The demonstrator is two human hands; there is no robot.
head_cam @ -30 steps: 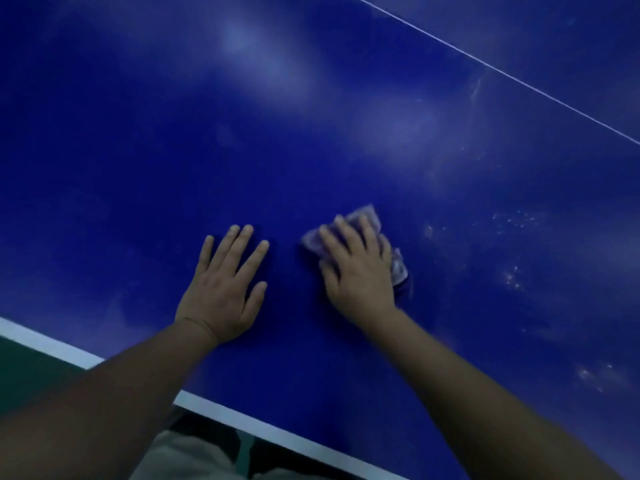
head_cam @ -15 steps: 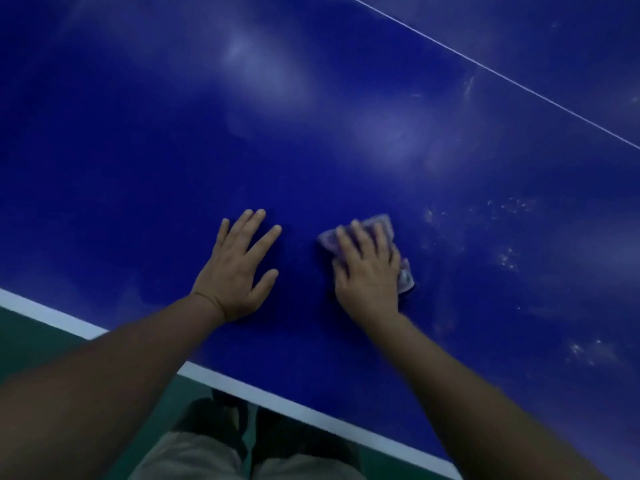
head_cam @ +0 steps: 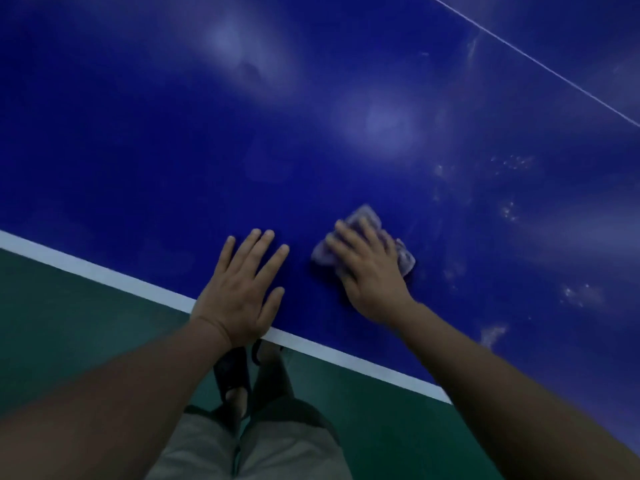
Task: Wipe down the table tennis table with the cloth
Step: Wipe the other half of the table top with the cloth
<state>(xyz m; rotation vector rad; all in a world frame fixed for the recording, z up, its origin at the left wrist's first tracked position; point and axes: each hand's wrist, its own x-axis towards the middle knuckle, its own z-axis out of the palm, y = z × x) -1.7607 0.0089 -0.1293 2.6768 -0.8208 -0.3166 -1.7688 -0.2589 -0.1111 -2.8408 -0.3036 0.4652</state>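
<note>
Right grip (head_cam: 372,282) lies palm-down on a crumpled pale purple cloth (head_cam: 367,216), fingers fairly straight and slightly spread, pressing it against the bench rather than pinching it. The cloth sits on the blue top close to the near edge. It pokes out beyond the fingertips and past the little-finger side, and the rest is hidden under the palm. Left grip (head_cam: 239,299) rests just beside it, apart from the cloth, flat on the bench with all 5 fingers spread and holding nothing, its heel over the white border stripe (head_cam: 104,271).

The bench (head_cam: 173,133) is a glossy deep blue, with 2 soft pale glare patches (head_cam: 384,126) farther out and a thin white line (head_cam: 540,60) running diagonally across the upper right corner. Whitish specks and smears (head_cam: 512,164) dot the surface to the right of the cloth. Below the edge lies a dark green floor (head_cam: 69,323). Between the forearms show grey shorts (head_cam: 284,445) and a foot in a dark sandal (head_cam: 232,372). The other foot is hard to make out in the dim light, and the right grip is slightly blurred.
</note>
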